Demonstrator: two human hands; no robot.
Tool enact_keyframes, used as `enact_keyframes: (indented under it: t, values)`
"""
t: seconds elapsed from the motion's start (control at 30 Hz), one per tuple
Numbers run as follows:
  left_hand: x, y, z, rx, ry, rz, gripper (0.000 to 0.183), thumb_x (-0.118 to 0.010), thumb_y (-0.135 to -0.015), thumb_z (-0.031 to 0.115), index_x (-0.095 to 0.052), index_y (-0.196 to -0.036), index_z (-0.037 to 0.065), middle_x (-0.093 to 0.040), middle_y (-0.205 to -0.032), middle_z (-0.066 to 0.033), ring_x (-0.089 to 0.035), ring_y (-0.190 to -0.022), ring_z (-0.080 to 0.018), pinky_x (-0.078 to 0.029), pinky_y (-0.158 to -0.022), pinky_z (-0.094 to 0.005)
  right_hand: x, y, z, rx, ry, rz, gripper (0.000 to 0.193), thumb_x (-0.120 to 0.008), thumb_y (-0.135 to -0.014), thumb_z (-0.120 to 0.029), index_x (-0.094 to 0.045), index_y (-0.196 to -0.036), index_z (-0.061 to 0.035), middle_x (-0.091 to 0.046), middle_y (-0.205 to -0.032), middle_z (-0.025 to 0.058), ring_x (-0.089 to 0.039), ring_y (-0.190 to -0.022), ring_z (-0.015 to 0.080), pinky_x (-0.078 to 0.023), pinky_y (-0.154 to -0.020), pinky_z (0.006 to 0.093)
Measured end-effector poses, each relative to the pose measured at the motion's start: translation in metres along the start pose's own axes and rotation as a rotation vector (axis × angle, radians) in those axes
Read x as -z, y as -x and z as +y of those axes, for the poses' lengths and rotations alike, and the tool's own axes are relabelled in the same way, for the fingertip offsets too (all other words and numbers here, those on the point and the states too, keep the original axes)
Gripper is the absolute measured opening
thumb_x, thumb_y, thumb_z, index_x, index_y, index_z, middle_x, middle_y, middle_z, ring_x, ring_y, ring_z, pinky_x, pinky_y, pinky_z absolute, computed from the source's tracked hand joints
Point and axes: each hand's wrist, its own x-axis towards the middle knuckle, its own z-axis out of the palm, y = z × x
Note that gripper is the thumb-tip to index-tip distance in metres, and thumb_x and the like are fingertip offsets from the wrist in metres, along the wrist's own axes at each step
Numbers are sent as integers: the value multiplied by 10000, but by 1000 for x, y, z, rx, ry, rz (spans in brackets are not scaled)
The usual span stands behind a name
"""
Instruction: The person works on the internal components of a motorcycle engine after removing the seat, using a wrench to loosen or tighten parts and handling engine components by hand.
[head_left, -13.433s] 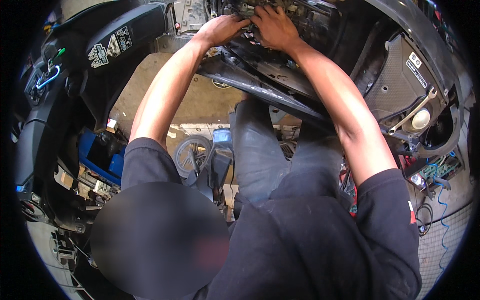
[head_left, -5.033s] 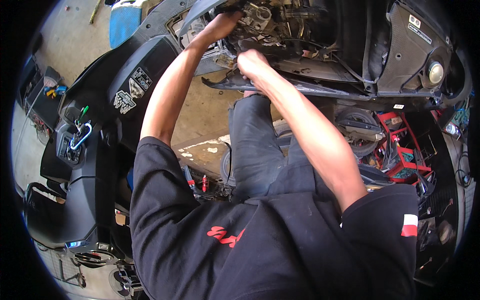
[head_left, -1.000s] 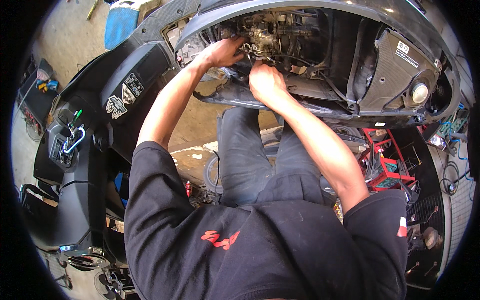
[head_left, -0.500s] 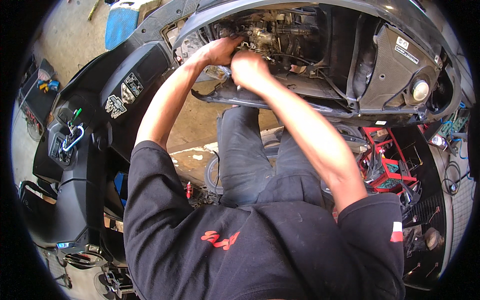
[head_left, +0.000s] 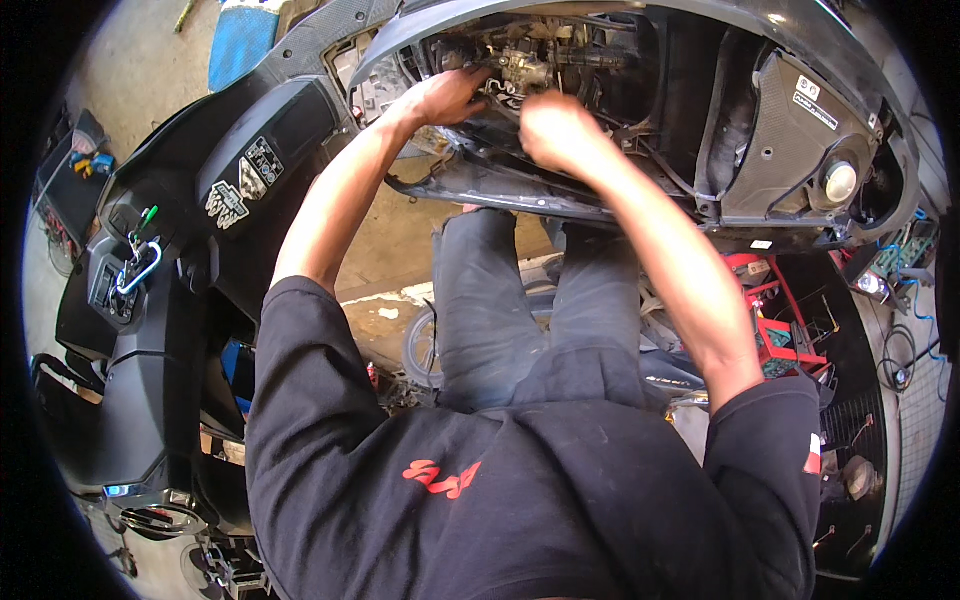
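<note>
A black scooter's open body (head_left: pixel 440 185) frames its engine bay, where a metal engine part (head_left: pixel 525 70) shows among hoses and dirty fittings. My left hand (head_left: pixel 450 98) reaches in from the left, its fingers bent against the fittings beside that part. Whatever those fingertips pinch is hidden. Just to the right and nearer me, my right hand (head_left: pixel 562 132) is closed in a fist, slightly blurred, in front of the bay. What it grips cannot be made out.
The scooter's handlebar section, with a key and a blue carabiner (head_left: pixel 148 268), is at the left. A textured side panel with a round cap (head_left: pixel 840 183) lies at the right. Red tool racks (head_left: pixel 785 340) stand on the lower right, near a coiled cable (head_left: pixel 898 350).
My right hand has moved right, away from my left hand, and its elbow has swung outward. My left hand stays at nearly the same spot.
</note>
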Motion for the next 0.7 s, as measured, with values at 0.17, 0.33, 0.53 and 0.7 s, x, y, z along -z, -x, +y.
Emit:
enact_keyframes:
  t: [0.17, 0.33, 0.53, 0.7]
  values:
    - [-2, -2, -4, -54, 10, 39, 575, -617, -857, 235, -420, -1359, 33, -607, -1120, -292, -591, -1018, -449, -490, -881, -492, -28, 10, -23, -119, -185, 282, 157, -569, -741, -66, -652, -776, 63, -650, -798, 289, -671, -783, 434, -557, -714, 459]
    - [-3, -3, -6, 33, 70, -33, 574, -628, -848, 235, -432, -1340, 15, -570, -1199, -290, -565, -1082, -439, -471, -922, -482, -56, -3, -35, -210, -268, 276, 172, -576, -780, -80, -638, -851, 63, -658, -855, 270, -676, -828, 416, -563, -735, 455]
    - [1, -5, -3, 91, 60, -104, 538, -610, -859, 242, -448, -1310, -3, -578, -1175, -295, -570, -1072, -442, -472, -922, -480, -64, -9, -43, -412, -449, 165, 254, -518, -874, -124, -583, -1025, 71, -660, -982, 281, -664, -937, 429, -547, -832, 474]
    - [-2, -2, -10, 88, 9, -87, 553, -591, -871, 259, -442, -1311, -42, -582, -1165, -301, -570, -1068, -449, -467, -924, -476, -62, -22, -48, -431, -514, 182, 273, -514, -876, -126, -563, -1068, 62, -652, -1010, 280, -659, -946, 428, -550, -822, 461]
